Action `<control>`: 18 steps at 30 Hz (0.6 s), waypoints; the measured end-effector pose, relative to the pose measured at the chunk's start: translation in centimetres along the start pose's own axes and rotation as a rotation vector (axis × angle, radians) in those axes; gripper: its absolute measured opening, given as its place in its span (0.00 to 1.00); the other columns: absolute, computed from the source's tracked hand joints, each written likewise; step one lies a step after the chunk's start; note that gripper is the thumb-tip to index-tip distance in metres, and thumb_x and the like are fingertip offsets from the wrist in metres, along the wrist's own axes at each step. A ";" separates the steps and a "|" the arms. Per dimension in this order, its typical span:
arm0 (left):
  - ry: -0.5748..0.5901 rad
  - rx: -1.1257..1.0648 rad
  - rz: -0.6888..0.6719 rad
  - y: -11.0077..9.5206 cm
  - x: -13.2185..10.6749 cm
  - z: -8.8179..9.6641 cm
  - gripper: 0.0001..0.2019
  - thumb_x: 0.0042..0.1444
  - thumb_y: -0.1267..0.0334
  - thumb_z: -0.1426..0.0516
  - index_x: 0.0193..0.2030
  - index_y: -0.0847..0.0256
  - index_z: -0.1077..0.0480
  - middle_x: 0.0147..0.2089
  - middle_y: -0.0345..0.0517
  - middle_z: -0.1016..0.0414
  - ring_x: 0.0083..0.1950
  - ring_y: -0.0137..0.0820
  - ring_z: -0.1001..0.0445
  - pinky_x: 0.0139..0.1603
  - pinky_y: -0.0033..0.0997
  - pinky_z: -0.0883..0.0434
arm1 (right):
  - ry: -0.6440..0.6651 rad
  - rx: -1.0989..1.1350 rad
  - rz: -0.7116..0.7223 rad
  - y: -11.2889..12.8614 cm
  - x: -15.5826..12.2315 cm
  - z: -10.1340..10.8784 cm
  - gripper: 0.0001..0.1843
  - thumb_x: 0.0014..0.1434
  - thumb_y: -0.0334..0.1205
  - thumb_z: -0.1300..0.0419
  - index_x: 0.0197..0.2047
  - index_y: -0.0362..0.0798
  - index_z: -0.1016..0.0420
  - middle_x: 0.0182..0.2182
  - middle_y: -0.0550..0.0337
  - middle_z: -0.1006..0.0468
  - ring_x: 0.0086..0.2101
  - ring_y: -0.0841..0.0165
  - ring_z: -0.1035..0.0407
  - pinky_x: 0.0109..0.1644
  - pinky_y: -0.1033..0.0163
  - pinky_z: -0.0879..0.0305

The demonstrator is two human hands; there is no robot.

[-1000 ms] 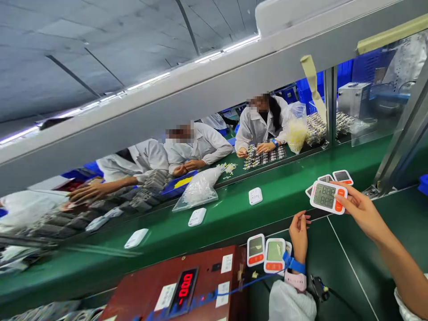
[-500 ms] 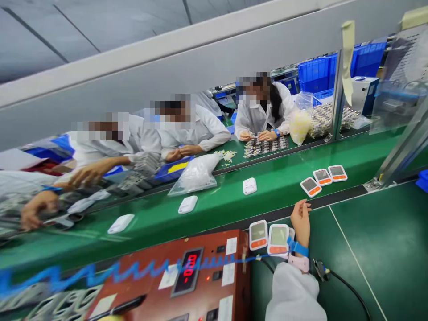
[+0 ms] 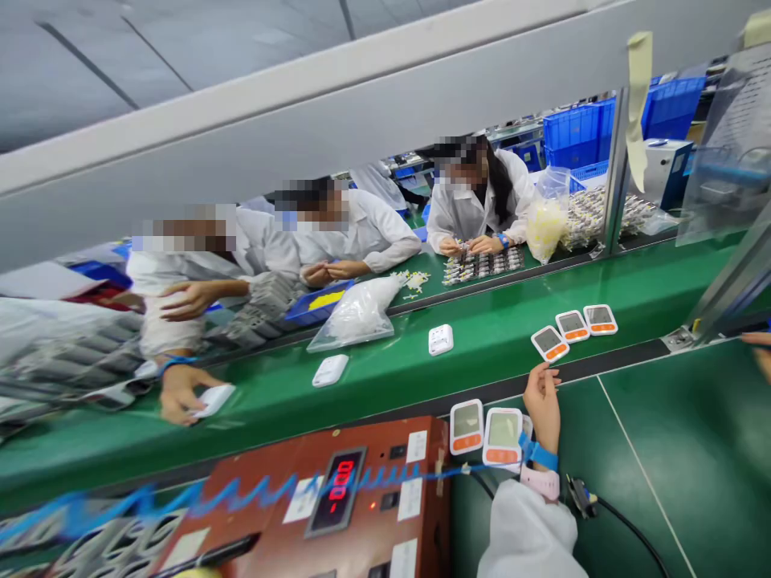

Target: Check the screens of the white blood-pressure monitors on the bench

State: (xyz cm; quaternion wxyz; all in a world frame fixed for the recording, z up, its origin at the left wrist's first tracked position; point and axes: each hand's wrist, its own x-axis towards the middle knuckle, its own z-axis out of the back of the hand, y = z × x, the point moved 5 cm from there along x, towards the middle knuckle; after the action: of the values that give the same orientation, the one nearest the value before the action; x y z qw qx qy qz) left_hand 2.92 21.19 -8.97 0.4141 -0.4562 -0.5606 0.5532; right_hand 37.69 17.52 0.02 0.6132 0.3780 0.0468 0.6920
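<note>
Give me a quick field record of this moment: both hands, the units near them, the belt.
left hand: open, empty, resting at the bench edge
right hand: only fingertips show at the frame's right edge; grip unclear
nearest units: two monitors with orange buttons, just left of the left hand
green belt: three monitors in a row, white cases further left
wrist: blue strap

Red LED digits on black display window [image 3: 335,499] of reddish-brown metal control box [image 3: 265,514]: roughly "000" with dash-like mark at one end (readout lies sideways to camera, exact digits uncertain). White paper labels [image 3: 412,498] on same box: print too small to read. Grey LCD screens of white-and-orange handheld meters [image 3: 501,437] on green bench [image 3: 662,449]: no figures legible. Nothing else readable.
</note>
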 end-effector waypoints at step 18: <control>-0.212 0.073 -0.061 -0.6 -0.7 0.9 0.27 0.57 0.65 0.46 0.63 0.59 0.48 0.53 0.54 0.39 0.52 0.32 0.33 0.42 0.25 0.28 | 0.589 -0.007 0.122 6.8 12.7 -21.1 0.49 0.38 0.41 0.34 0.63 0.39 0.48 0.51 0.43 0.39 0.49 0.54 0.38 0.52 0.56 0.39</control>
State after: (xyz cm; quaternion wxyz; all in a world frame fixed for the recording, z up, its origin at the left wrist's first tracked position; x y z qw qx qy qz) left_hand 2.22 20.34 -8.36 0.3852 -0.3626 -0.5945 0.6056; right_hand 20.38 35.48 -5.42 0.5320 0.1609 0.1974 0.8075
